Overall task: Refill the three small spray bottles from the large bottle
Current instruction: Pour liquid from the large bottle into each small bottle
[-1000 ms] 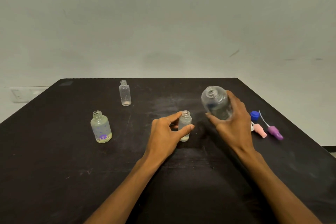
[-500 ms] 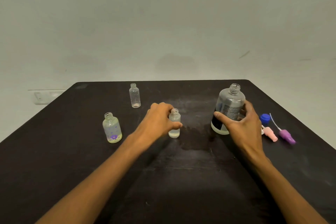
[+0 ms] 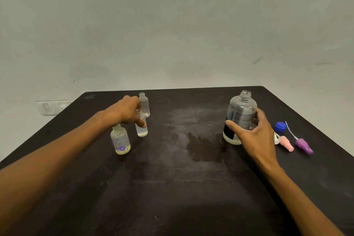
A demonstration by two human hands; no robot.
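Head view: black table (image 3: 172, 188), damp patch (image 3: 203, 147), grey wall (image 3: 172, 25); left grip (image 3: 126, 111) pinching small bottle (image 3: 142, 130), right grip (image 3: 254, 136) clasping large bottle (image 3: 239, 113)

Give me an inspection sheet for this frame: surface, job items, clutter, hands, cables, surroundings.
Surface: black table, scuffed, darker patch mid-table.
Job items: large bottle upright, uncapped; flower-print bottle, middle small bottle, far small bottle, all uncapped.
Clutter: blue cap, pink sprayer, purple sprayer lying right.
Hands: left hand holds the middle small bottle; right hand grips the large bottle.
Cables: nothing seen.
Surroundings: plain wall, wall socket.
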